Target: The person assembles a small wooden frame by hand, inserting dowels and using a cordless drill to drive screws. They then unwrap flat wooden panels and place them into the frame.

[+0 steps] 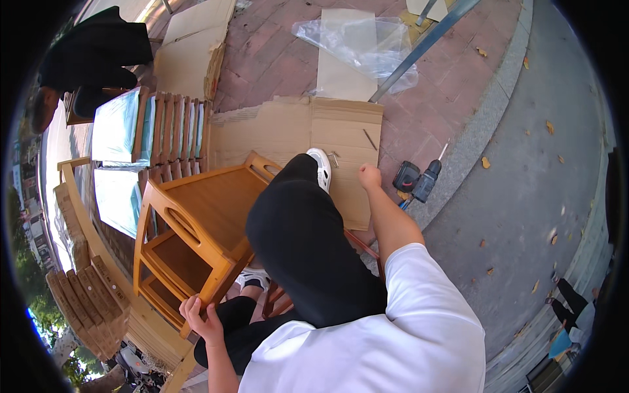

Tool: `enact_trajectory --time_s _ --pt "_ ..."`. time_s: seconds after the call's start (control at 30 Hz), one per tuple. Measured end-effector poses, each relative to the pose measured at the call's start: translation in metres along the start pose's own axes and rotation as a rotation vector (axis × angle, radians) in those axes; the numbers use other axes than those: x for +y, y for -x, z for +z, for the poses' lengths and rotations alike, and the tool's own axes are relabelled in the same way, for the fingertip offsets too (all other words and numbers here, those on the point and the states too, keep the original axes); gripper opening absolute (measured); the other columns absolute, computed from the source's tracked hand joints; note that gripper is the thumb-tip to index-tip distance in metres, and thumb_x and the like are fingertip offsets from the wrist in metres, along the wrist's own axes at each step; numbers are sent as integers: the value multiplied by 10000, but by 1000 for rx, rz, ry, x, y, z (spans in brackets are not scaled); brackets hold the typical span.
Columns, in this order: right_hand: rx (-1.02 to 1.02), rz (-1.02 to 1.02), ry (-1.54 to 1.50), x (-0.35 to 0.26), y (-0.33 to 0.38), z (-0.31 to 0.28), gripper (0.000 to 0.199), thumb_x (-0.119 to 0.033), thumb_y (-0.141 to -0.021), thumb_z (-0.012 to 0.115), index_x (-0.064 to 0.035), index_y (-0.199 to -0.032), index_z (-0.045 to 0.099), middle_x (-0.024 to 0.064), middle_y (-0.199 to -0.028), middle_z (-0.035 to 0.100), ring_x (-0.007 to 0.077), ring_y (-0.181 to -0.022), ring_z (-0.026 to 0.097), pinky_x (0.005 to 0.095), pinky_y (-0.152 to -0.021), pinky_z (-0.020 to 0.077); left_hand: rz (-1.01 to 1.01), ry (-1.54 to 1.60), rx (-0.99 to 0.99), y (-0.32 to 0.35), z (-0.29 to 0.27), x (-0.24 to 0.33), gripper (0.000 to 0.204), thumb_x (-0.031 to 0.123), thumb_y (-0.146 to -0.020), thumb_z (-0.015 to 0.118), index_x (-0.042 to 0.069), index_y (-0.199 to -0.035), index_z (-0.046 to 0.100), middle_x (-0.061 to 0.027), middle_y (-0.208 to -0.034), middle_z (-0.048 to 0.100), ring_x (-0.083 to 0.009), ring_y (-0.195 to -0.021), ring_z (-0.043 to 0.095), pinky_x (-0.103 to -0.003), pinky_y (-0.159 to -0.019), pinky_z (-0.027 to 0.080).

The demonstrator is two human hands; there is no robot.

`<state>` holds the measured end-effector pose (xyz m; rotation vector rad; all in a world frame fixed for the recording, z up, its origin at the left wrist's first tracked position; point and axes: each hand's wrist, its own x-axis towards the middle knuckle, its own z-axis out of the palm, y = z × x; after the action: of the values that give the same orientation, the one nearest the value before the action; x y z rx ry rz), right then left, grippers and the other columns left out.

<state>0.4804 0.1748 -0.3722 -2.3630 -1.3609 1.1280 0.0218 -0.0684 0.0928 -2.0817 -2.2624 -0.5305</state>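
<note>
Left fingers (196,308) grip one wooden shelf unit (196,229); right hand (369,177) fisted near one drill (417,181)

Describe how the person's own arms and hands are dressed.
Both arms come out of short white T-shirt sleeves, the right sleeve loose and ending near the elbow. Below that the forearms are bare. The left hand and right hand wear no gloves; no watch, ring or strap is visible on either wrist.

The person wears a white short-sleeved shirt (386,334), black trousers (301,242) and white shoes (321,167).
</note>
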Motion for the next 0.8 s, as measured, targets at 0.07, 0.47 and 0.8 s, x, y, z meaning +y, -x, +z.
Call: enact_trajectory --time_s 0.07,0.47,0.8 --pt "6 -64 -13 -28 -11 14 119 -169 -858 715 -71 -924 732 161 -903 751 343 -868 728 460 -799 578 -21 12 -13 -2 1 0 295 51 -895 737 58 -1161 608 -169 -1138 671 -378 -1092 583 -487 -991 467" --pt "-53 -187 315 -108 -42 36 232 -205 -873 768 -59 -1047 721 159 -1133 693 354 -1087 666 479 -913 560 -46 37 -50 -10 4 -3 268 127 -938 718 76 -1167 589 -172 -1125 679 -381 -1062 581 -493 -964 466" --pt "-25 -249 565 -117 -33 58 256 -140 -977 518 -41 -1098 721 159 -1146 704 328 -1111 665 482 -875 547 -81 31 -46 -3 5 -6 279 164 -957 714 76 -1179 570 -170 -1138 660 -381 -1084 563 -499 -976 455"
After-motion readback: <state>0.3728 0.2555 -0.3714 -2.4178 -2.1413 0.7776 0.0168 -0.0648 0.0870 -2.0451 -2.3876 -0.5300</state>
